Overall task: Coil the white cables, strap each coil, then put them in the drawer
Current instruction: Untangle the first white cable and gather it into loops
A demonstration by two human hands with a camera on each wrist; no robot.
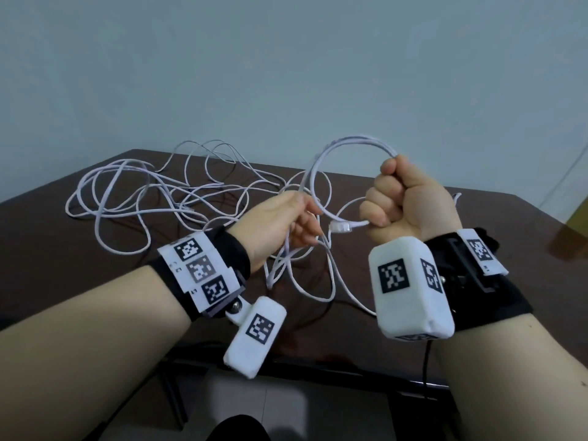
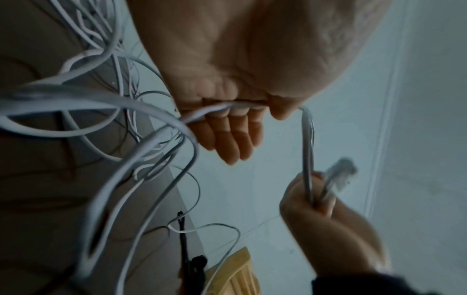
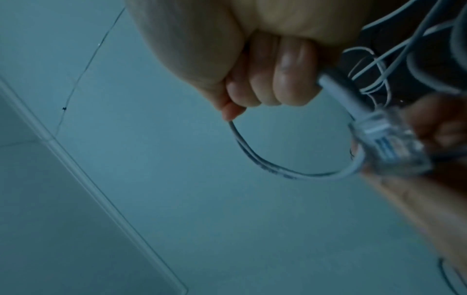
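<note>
Loose white cables (image 1: 165,192) lie tangled on the dark brown table (image 1: 47,249). My right hand (image 1: 404,198) is raised above the table in a fist, gripping a small coil of white cable (image 1: 343,144) whose clear plug (image 1: 341,226) sticks out to the left. In the right wrist view that plug (image 3: 389,147) and a loop of the cable (image 3: 278,173) show beyond the curled fingers (image 3: 278,79). My left hand (image 1: 286,224) pinches the same cable (image 2: 227,106) between thumb and fingers, and the slack hangs down to the table.
The table stands against a pale blue wall (image 1: 286,74). A thin black cord (image 2: 183,239) and a yellow wooden piece (image 2: 237,275) show low in the left wrist view. The table's front edge (image 1: 318,370) is near my forearms.
</note>
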